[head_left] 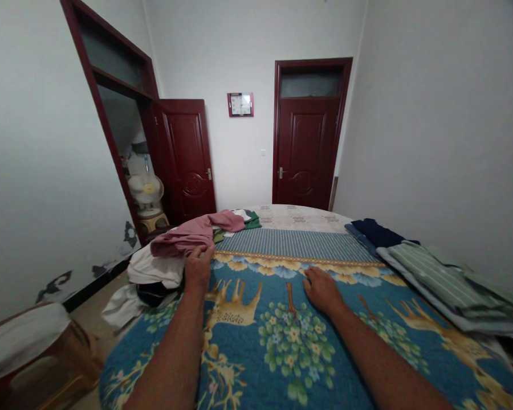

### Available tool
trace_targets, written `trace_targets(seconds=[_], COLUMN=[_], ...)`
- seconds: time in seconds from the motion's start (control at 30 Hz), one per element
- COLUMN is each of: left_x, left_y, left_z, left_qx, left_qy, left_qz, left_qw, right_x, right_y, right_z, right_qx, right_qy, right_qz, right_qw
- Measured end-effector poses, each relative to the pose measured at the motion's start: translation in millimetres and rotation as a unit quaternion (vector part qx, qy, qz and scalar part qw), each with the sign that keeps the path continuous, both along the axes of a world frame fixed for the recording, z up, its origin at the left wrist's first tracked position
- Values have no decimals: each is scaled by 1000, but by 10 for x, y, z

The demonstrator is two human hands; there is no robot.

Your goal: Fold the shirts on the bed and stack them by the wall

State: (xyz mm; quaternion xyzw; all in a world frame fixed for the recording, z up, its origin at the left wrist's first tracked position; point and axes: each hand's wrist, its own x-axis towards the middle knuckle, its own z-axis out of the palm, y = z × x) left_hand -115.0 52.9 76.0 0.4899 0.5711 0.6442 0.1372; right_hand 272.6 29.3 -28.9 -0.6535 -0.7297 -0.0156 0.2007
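My left hand [198,267] is at the near edge of a pink cloth [188,234], its fingers closed on the fabric. The pink cloth lies bunched on top of white clothing [156,269] at the left side of a table covered by a blue patterned cloth [277,290]. My right hand [322,289] rests on the blue cloth right of centre, fingers slightly apart and holding nothing. A green garment [252,220] and a white one lie just behind the pink cloth.
Folded striped green clothes [448,279] and dark blue ones [378,232] are stacked along the right edge. A stool [25,336] stands at the lower left. A fan [146,189] is visible through the open doorway, and a clock [240,105] hangs on the wall.
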Motion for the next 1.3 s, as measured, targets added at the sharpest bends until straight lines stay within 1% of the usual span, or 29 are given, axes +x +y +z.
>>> trace_targets(seconds=[0.07,0.1,0.13,0.17,0.2,0.23,0.3,0.33,0.37,0.4,0.43,0.5,0.57,0.63,0.7,0.73,0.8,0.87,0.9,0.93,0.97,1.0,1.07,1.17,1.23,1.3], left_x=[218,358,515,684,856,1023,1308,1412,1484,1521,1527,1462,1343,1219,1112,1063,969,869,817,766,719,679,627,634,680,737], left_y=[-138,-215,-296,-377,-456,-531,-653,-696,-723,-736,-733,-692,-624,-550,-478,-442,-371,-305,-278,-256,-241,-232,-233,-255,-269,-280], left_z=[66,80,78,58,23,-25,-135,-185,-226,-254,-271,-273,-256,-240,-235,-237,-248,-266,-277,-286,-294,-299,-299,-287,-282,-281], left_qx=[-17,-37,-51,-70,-90,-104,-129,-135,-141,-149,-160,-196,-248,-298,-323,-320,-290,-247,-226,-208,-195,-194,-225,-280,-282,-276], left_qy=[84,144,201,255,303,321,341,351,358,358,351,315,279,267,277,286,300,301,301,302,307,314,328,332,328,321], left_qz=[-89,-166,-230,-305,-387,-440,-528,-562,-586,-603,-613,-617,-604,-566,-519,-492,-419,-320,-272,-231,-204,-192,-202,-254,-283,-311], left_qw=[992,975,951,915,866,832,767,737,713,697,689,694,705,720,741,758,806,863,886,901,909,909,895,864,856,851], right_x=[2,4,6,9,12,17,27,33,39,43,44,32,-6,-68,-143,-180,-245,-291,-305,-314,-318,-319,-315,-328,-367,-430], right_y=[9,15,22,28,34,38,37,31,22,9,-7,-43,-85,-126,-163,-177,-197,-204,-205,-206,-208,-211,-225,-259,-281,-295], right_z=[-6,-9,-10,-9,-3,6,37,56,77,98,118,155,187,217,241,251,260,259,256,254,253,255,269,304,320,320], right_qx=[4,7,11,16,22,27,35,37,38,40,41,38,28,15,10,12,17,18,17,17,19,21,23,51,88,105], right_qy=[6,13,24,41,63,91,158,192,223,251,274,311,331,323,287,262,212,171,158,150,146,145,153,175,182,169], right_qz=[2,3,4,8,14,24,44,53,62,71,83,117,153,184,215,232,260,273,274,274,273,272,270,274,280,290], right_qw=[1000,1000,1000,999,998,995,986,979,972,965,957,942,931,928,934,937,942,946,948,950,951,951,950,944,939,936])
